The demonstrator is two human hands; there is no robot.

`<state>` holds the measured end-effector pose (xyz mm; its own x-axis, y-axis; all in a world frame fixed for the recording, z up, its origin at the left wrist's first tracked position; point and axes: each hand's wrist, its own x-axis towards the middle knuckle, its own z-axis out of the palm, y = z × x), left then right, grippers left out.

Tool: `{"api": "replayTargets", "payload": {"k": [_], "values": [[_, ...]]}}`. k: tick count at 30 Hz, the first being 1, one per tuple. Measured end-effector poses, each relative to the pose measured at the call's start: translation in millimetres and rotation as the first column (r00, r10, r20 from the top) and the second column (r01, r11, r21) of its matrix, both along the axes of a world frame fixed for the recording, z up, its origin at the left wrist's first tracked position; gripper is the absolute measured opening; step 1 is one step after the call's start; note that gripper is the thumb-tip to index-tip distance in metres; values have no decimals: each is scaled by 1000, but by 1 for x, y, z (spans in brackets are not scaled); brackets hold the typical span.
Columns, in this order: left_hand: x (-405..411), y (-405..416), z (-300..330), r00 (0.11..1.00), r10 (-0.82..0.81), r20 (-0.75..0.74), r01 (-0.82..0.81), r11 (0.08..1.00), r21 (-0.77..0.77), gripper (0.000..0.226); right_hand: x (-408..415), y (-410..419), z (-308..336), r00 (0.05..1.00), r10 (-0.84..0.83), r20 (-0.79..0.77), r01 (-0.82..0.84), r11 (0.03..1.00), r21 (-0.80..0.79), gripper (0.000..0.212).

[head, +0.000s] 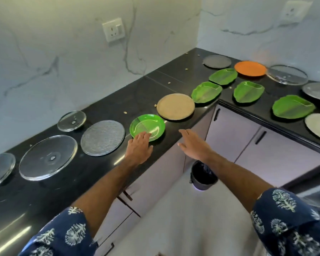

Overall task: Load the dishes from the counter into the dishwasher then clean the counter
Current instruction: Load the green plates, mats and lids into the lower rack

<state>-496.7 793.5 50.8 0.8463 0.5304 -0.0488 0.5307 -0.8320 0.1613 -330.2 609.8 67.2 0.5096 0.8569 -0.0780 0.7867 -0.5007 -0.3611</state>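
My left hand [139, 145] is lying flat, fingers on the near rim of the round green plate [147, 128] — glossy, translucent, divided — while my right hand [193, 145] is hovering open beside it.

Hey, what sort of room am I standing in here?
Most likely a home kitchen: an L-shaped black counter spread with plates, cabinets underneath, and a marble-look backsplash with a wall socket.

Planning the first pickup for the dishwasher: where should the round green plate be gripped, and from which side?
Probably the near rim of the round green plate, from the counter's front edge. It lies flat with a raised lip, so fingers can hook under it with the thumb on top. The left hand already touches that rim; the textured plate crowds its left side.
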Motion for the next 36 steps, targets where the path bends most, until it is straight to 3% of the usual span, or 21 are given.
{"api": "replayTargets", "payload": {"k": [6, 12, 16, 18, 21, 24, 28, 31, 34, 36], "values": [[5, 47, -25, 999, 13, -44, -16, 997, -72, 57, 7, 74, -29, 922, -166, -350, 171, 985, -16, 63], [17, 70, -47, 996, 42, -73, -46, 998, -50, 45, 46, 133, -57, 721, -306, -622, 331, 940, -78, 71], [21, 79, -61, 1000, 10, -5, -10, 999, 42, 33, 59, 160, -69, 584, -336, -739, 425, 902, -75, 38], [23, 81, -64, 998, 14, 68, -18, 998, 58, 27, 64, 167, -71, 538, -357, -763, 451, 887, -96, 34], [23, 84, -66, 987, 67, 144, -61, 997, -42, 28, 70, 169, -67, 433, -352, -830, 486, 866, -113, 40], [25, 86, -64, 947, 166, 276, -103, 968, -230, 45, 69, 158, -56, 345, -308, -887, 510, 855, -98, 41], [37, 84, -49, 875, 317, 366, -134, 884, -447, 59, 58, 119, -50, 294, -298, -908, 604, 794, -65, 33], [46, 66, -32, 869, 374, 326, -69, 742, -666, 45, 41, 68, -46, 199, -242, -950, 702, 711, -34, 35], [51, 29, -28, 914, 277, 297, 102, 551, -828, 26, 16, 3, -39, 165, -166, -972, 741, 672, 11, 45], [57, -1, -28, 920, 197, 338, 203, 500, -842, 22, -2, -40, -32, 185, -183, -966, 747, 665, 17, 53]]}}
